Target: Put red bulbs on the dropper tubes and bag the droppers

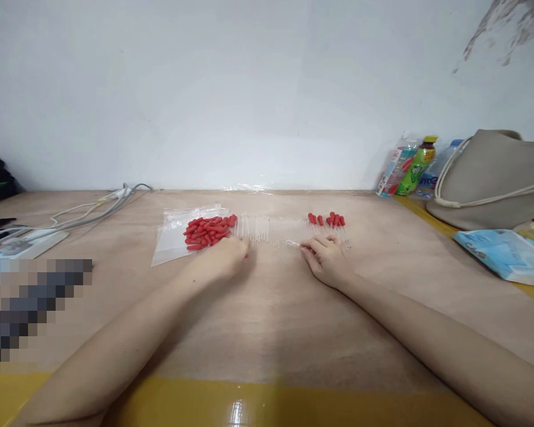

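My left hand [232, 256] is closed just in front of a pile of red rubber dropper bulbs [204, 232]. A red bulb tip [247, 256] shows at its fingers. To the right, my right hand [328, 261] pinches a thin clear glass dropper tube [292, 242], which points left. Loose glass tubes [256, 227] lie in a row between and behind the hands. Several droppers with red bulbs fitted [332, 218] lie just beyond my right hand, which partly hides them.
Clear zip bags [167, 243] lie under the bulb pile. At the left are a white power strip [40, 244] and cables [89, 207]. Bottles [417, 169], a grey-beige bag [493, 172] and a blue packet [507, 255] stand or lie at the right. A white wall [267, 107] closes the back.
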The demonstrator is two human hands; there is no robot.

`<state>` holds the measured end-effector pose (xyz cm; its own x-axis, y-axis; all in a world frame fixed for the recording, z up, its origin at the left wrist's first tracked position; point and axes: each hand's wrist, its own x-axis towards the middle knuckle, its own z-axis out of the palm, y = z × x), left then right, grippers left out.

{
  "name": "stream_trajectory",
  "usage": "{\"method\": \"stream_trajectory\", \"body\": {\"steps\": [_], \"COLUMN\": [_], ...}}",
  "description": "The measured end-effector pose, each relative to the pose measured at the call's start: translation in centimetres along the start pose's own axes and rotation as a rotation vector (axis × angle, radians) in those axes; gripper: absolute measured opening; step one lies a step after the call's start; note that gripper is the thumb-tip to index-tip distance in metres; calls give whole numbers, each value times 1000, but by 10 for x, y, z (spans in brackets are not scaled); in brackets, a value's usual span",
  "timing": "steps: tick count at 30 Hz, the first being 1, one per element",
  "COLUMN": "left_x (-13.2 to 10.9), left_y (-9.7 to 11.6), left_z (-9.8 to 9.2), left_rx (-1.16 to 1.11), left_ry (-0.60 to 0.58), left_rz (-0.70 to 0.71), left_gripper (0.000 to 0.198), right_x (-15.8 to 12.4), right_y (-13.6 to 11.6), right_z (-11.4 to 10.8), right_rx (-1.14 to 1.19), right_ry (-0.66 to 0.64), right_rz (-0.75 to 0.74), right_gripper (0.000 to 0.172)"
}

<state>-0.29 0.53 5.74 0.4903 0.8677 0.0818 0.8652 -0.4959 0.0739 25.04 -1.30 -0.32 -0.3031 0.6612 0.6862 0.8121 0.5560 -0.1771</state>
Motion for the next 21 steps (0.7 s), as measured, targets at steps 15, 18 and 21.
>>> {"method": "stream_trajectory", "body": {"steps": [15, 18, 21], "left_x": [16, 16, 16], "left_y": [33, 34, 35], "left_z": [58, 56, 55], "left_rx": [-464, -466, -471], "left_ry": [457, 454, 456], "left_rz": [218, 238, 251], "left_gripper": [8, 8, 8], "right_x": [-2, -2, -2], "right_y": [-4, -5, -5], "right_z": [-4, -5, -4], "right_rx": [59, 39, 54], "right_ry": [-94, -113, -133], "right_rz": [-48, -87, -125], "right_gripper": [15, 15, 16]}}
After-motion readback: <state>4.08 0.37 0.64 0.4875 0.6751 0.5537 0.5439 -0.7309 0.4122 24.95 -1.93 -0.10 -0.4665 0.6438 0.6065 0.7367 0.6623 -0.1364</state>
